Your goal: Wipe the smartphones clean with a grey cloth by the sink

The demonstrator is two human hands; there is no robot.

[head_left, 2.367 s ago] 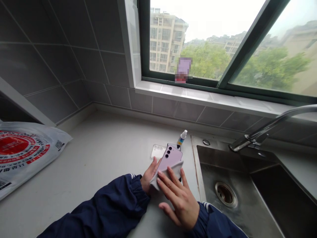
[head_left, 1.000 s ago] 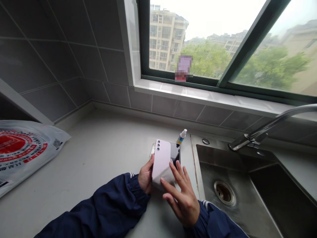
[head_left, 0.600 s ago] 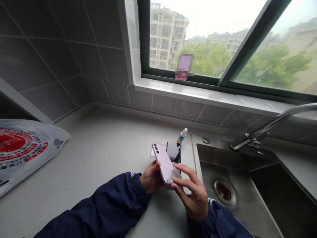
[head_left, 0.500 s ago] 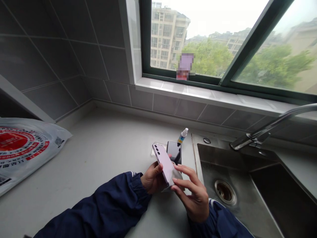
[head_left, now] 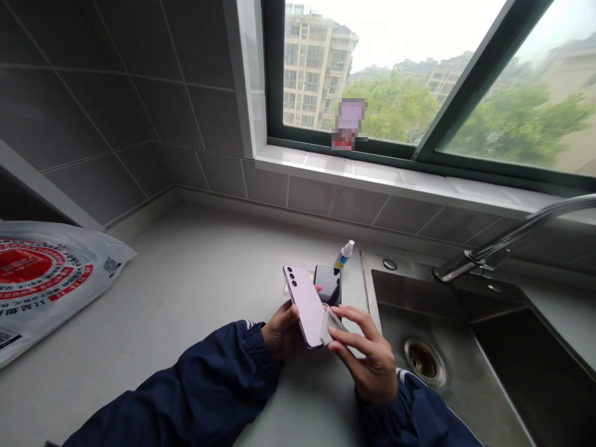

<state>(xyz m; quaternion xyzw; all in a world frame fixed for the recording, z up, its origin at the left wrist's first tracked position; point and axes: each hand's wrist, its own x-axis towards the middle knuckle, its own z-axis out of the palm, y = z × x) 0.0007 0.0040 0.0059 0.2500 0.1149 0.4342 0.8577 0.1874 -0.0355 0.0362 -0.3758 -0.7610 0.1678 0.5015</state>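
Observation:
My left hand (head_left: 280, 329) grips a lilac phone (head_left: 305, 304) by its lower part, back side up and tilted on edge above the counter. My right hand (head_left: 367, 354) pinches a small grey cloth (head_left: 331, 320) against the phone's lower right edge. Behind them a black phone (head_left: 327, 284) lies flat on the counter. The corner of a clear phone case (head_left: 285, 286) shows behind the lilac phone. A small spray bottle (head_left: 343, 254) with a white cap stands at the sink's edge. Both sleeves are dark blue.
A white countertop (head_left: 195, 292) runs to grey tiled walls. A steel sink (head_left: 442, 347) with a drain and a long tap (head_left: 503, 239) is on the right. A white plastic bag (head_left: 41, 279) with red print lies at the left. A window ledge (head_left: 372, 177) runs behind.
My left hand lifted the lilac phone off the counter and tipped it from flat onto its edge. My right hand shifted with the cloth from the phone's back to its lower edge, uncovering the black phone.

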